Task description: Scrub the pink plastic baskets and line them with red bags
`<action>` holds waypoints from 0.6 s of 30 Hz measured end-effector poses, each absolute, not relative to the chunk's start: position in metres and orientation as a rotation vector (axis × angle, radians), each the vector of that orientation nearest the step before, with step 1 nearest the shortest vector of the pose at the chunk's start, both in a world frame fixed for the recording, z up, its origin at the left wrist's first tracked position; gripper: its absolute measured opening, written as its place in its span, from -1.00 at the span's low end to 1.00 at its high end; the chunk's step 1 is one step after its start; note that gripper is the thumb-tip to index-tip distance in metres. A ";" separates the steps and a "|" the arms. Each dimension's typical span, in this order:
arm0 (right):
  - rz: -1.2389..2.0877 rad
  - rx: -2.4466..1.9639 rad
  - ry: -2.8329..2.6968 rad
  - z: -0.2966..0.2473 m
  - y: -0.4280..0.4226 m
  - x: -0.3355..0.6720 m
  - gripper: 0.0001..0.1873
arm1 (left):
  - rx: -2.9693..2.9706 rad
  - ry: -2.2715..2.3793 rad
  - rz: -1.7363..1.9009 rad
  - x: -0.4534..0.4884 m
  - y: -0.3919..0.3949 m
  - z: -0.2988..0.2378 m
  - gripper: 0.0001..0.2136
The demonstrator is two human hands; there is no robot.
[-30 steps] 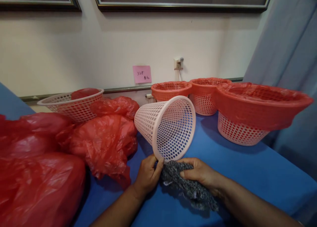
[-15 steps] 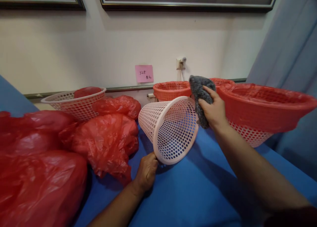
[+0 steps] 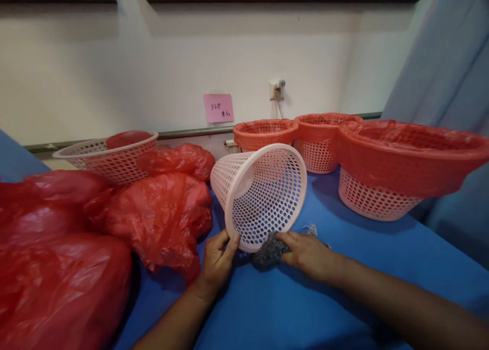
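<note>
A white perforated plastic wastebasket (image 3: 237, 179) lies tilted on its side on the blue tabletop (image 3: 248, 309), its open mouth facing me. My left hand (image 3: 219, 263) grips the lower left of its rim, thumb at the inner edge and fingers round the outside. In my right hand (image 3: 307, 253) is a bunched dark grey cloth (image 3: 270, 250), pressed against the lower rim of the basket. A pale frayed bit of material (image 3: 311, 230) shows just behind that hand.
Crumpled red plastic bags (image 3: 153, 217) cover the left side. Behind them stands a wide white basket (image 3: 103, 161). Red-lined baskets stand at the back and right, the largest (image 3: 378, 202) near the blue curtain (image 3: 420, 85). A pink note (image 3: 218, 108) and a socket (image 3: 276, 91) are on the wall.
My right hand has brought the cloth from the upper right side of the wastebasket down to its lower rim. My left thumb now lies over the rim. The view has shifted slightly.
</note>
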State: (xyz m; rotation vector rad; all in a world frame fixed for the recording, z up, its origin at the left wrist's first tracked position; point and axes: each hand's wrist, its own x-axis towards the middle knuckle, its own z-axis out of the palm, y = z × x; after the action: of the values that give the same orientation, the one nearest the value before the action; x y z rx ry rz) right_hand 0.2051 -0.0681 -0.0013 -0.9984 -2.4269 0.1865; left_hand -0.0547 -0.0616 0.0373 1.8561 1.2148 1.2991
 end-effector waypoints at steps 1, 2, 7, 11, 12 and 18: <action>0.123 -1.045 -2.457 -0.006 -0.065 0.213 -0.82 | 1.825 1.219 1.316 -0.054 -0.062 0.039 -0.57; 0.051 -1.078 -2.497 -0.008 -0.060 0.222 -0.80 | 1.802 1.212 1.331 -0.054 -0.061 0.039 -0.56; 0.133 -1.419 -2.247 -0.007 -0.033 0.260 -0.79 | 1.803 1.214 1.340 -0.061 -0.058 0.038 -0.51; 0.416 -1.636 -1.732 -0.008 -0.011 0.281 -0.68 | 1.983 1.195 1.240 -0.064 -0.058 0.039 -0.51; 0.446 -1.653 -1.639 -0.008 -0.005 0.284 -0.60 | 2.028 1.198 1.219 -0.064 -0.058 0.040 -0.51; 0.613 -1.520 -1.291 0.026 0.033 0.273 -0.39 | 2.213 1.242 1.180 -0.063 -0.058 0.043 -0.55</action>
State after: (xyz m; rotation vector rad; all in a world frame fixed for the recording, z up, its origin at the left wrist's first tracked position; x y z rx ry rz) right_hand 0.2734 0.0327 0.0257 -1.5195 -1.2905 0.6128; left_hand -0.0629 -0.0582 0.0433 2.2126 1.2419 1.1805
